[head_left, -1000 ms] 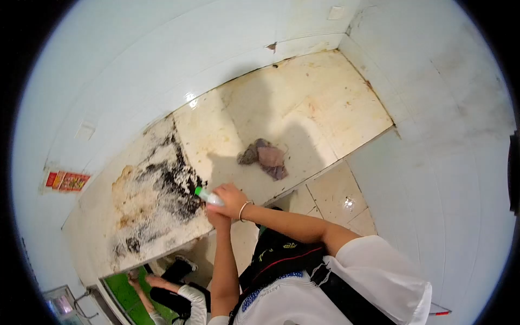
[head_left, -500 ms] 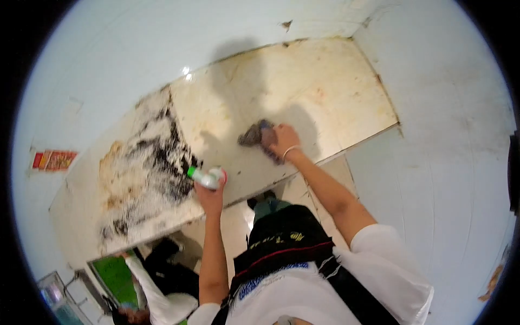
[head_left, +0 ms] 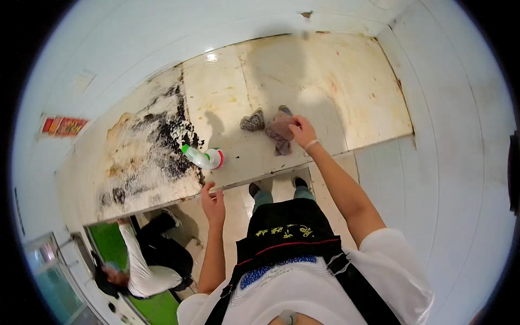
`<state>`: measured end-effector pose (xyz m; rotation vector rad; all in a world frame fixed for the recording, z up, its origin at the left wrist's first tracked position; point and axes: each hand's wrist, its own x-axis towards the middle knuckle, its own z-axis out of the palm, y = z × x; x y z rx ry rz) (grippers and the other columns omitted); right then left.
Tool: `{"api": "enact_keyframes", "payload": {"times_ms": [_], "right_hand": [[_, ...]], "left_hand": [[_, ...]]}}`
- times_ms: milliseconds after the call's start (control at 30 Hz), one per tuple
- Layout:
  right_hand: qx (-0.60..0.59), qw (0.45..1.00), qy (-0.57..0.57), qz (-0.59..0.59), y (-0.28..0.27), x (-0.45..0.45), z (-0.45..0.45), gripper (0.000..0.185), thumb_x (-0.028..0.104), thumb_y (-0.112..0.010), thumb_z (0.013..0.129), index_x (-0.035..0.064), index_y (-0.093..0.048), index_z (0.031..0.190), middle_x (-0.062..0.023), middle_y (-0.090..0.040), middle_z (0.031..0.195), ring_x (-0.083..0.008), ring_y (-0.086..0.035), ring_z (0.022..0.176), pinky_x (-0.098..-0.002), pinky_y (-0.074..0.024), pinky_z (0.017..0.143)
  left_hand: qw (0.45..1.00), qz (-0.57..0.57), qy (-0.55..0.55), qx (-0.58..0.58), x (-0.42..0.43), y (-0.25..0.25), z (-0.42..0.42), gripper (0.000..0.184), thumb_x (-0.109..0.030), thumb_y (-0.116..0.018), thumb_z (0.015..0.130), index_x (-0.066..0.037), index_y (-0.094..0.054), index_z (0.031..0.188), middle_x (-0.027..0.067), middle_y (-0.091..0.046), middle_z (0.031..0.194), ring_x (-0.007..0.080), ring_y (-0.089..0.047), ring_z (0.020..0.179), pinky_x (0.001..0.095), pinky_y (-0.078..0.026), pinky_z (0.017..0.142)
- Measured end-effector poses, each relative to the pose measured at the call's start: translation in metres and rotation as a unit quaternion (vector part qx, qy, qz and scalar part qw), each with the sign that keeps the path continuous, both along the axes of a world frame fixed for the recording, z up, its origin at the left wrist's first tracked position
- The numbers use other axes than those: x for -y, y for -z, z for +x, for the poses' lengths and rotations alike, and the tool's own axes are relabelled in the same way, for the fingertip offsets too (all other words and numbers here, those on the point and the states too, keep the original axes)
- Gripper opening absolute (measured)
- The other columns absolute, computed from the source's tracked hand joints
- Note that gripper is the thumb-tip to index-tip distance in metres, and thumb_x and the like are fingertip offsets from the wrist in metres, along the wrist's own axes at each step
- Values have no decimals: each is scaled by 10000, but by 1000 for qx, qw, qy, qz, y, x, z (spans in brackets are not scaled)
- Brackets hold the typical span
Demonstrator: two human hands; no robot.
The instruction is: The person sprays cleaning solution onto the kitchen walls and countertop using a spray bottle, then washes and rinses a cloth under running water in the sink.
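My right hand [head_left: 303,132] is closed, pinching the edge of a crumpled greyish-pink cloth [head_left: 279,129] on the stained pale countertop [head_left: 303,65]. Something small and bluish [head_left: 284,110] shows at the cloth's far end; I cannot make out what it is. Just left of the cloth lies a grey, mesh-like scouring pad [head_left: 252,120]. A white spray bottle with a green nozzle [head_left: 215,158] stands near the counter's front edge, its nozzle toward the left. My left hand [head_left: 213,203] is empty, fingers apart, just in front of the edge below the bottle.
Black and brown grime [head_left: 162,141] covers the left part of the counter. Pale walls [head_left: 449,92] close it in at the back and right. A person in a white top [head_left: 154,279] bends low at the lower left, beside a green surface [head_left: 111,244].
My left hand has let go of the spray bottle and drawn back past the counter edge. The cloth and scouring pad now lie apart. My view has shifted slightly.
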<state>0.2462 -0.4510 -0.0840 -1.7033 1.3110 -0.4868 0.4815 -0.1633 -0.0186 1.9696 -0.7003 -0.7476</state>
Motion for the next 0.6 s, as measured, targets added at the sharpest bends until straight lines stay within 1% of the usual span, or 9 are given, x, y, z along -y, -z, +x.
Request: {"api": "enact_keyframes", "payload": {"times_ms": [100, 133, 167, 200, 233, 300, 367, 500, 600], "right_hand": [[265, 959, 10, 99, -28, 1, -31, 280, 181, -555, 861, 33, -542, 1098, -55, -580, 1004, -171, -533, 946, -296, -435, 829], [239, 967, -70, -50, -64, -11, -28, 308, 163, -543, 874, 34, -516, 1152, -30, -549, 1033, -147, -509, 945, -281, -427, 826], [281, 934, 8, 221, -89, -11, -22, 431, 174, -544, 860, 45, -424, 1254, -57, -524, 1159, -176, -515, 1013, -310, -437, 859], [270, 934, -27, 233, -102, -26, -21, 447, 182, -537, 866, 60, -415, 1278, -67, -519, 1187, -178, -513, 1050, -312, -439, 864], [313, 923, -93, 203, -88, -36, -36, 472, 185, -526, 875, 74, -382, 1311, -67, -511, 1205, -171, -508, 1078, -309, -442, 862], [263, 927, -23, 267, -113, -70, -51, 440, 198, -530, 866, 48, -429, 1267, -51, -522, 1172, -163, -505, 1056, -289, -407, 892], [237, 908, -154, 309, -111, -90, -67, 350, 185, -507, 868, 38, -466, 1183, -34, -533, 1089, -140, -492, 992, -267, -394, 869], [208, 840, -377, 332, -157, -187, -43, 206, 128, -494, 868, 27, -495, 1047, -18, -527, 977, -107, -479, 910, -234, -395, 826], [168, 772, -503, 351, -147, -251, -18, 188, 59, -529, 870, 24, -496, 1052, -32, -540, 983, -105, -491, 905, -243, -405, 829]], "left_hand": [[998, -26, 7, -54, -3, 10, -37, 284, -57, -478, 907, -35, -485, 1190, 74, -550, 1081, 150, -571, 807, 289, -495, 703], [995, -71, 19, -65, -1, 6, -48, 306, 12, -451, 875, -54, -499, 1169, 73, -558, 1064, 155, -568, 814, 301, -492, 730], [995, -1, -10, -97, -1, 6, -64, 328, 24, -450, 843, -59, -505, 1156, 70, -556, 1070, 159, -563, 820, 306, -487, 747], [998, 17, -14, -61, -20, 42, -78, 262, -54, -467, 883, -75, -511, 1141, 64, -555, 1066, 155, -555, 838, 312, -485, 748], [946, -140, -67, -283, -11, 22, -103, 261, -209, -496, 926, -87, -505, 1156, 59, -547, 1061, 158, -547, 879, 320, -479, 770], [920, -89, -121, -361, -3, -7, -154, 516, -466, -502, 908, -108, -425, 1271, 103, -525, 1152, 197, -549, 977, 374, -474, 842], [850, -104, -208, -473, 1, -5, -192, 685, -615, -479, 848, -94, -406, 1287, 90, -558, 1093, 195, -539, 974, 416, -456, 847], [755, -162, -291, -564, -56, -25, -219, 748, -704, -428, 810, -123, -436, 1281, 79, -549, 1150, 197, -537, 986, 428, -448, 862], [670, -315, -308, -598, -140, -42, -227, 607, -592, -441, 872, -172, -438, 1311, 50, -495, 1293, 229, -479, 1173, 452, -407, 960]]}}
